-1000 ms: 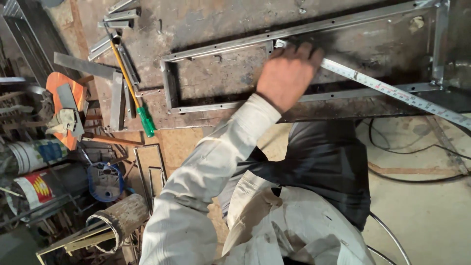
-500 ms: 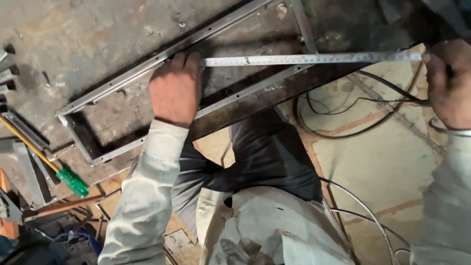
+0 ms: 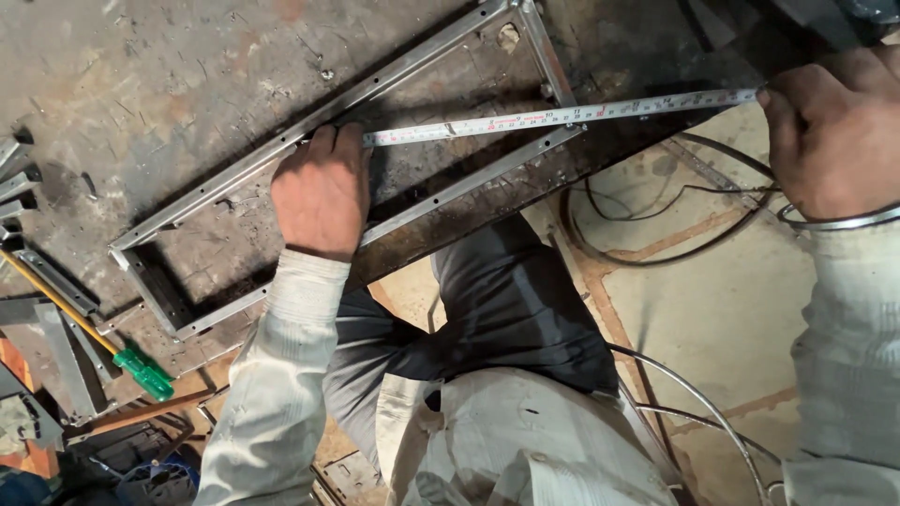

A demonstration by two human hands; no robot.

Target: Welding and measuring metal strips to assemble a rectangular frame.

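The left hand pinned the tape measure to the steel frame at frame center; the right hand, upper right, had drawn it farther out, gripping its blade.

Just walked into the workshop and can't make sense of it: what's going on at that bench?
A person in a pale long-sleeved shirt is stretching a white metal measuring tape across a long rectangular grey steel frame lying on the worn metal workbench. The left hand presses the tape's end against the frame's far rail; the right hand holds the other end out past the bench edge. A green-handled screwdriver lies untouched at the left.
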